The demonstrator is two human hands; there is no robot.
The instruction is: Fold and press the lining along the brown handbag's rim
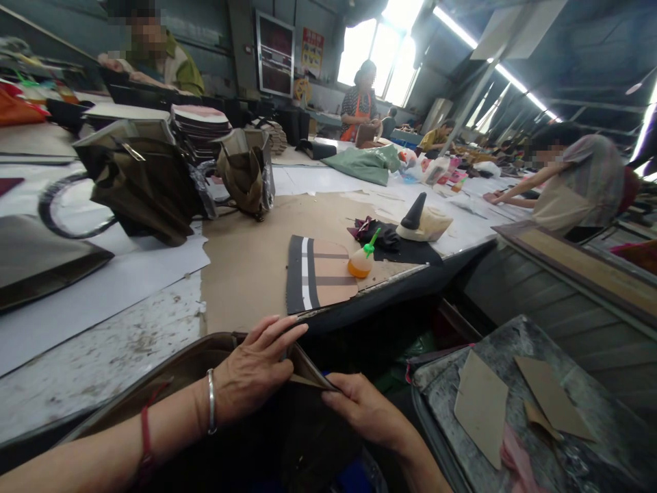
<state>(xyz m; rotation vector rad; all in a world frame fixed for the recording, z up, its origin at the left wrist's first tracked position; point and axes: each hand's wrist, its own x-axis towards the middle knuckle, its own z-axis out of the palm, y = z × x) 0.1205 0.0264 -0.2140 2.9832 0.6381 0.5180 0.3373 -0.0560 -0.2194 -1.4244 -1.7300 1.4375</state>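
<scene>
A dark brown bag (192, 346) spreads open below me, its mouth against the front of the work table. My right hand (367, 411) pinches the bag's rim at the right, thumb on the near side. Across the rim to the left lies my left hand (259, 363), its fingers stretched out and its thumb bent down by the edge. The bag's inside is dark, and its lower part is hidden. Just beyond my hands, a panel with black, white and tan bands (328, 274) lies flat. A squeeze bottle with a green nozzle (361, 261) stands at its right end.
Two brown bags (144, 181) (246, 168) stand at the left, near stacked panels (200, 127). A black-tipped pale block (428, 222) rests on dark cloth. At right, cardboard pieces (482, 407) lie on a grey-topped stool (518, 342). Several co-workers (585, 178) are around the tables.
</scene>
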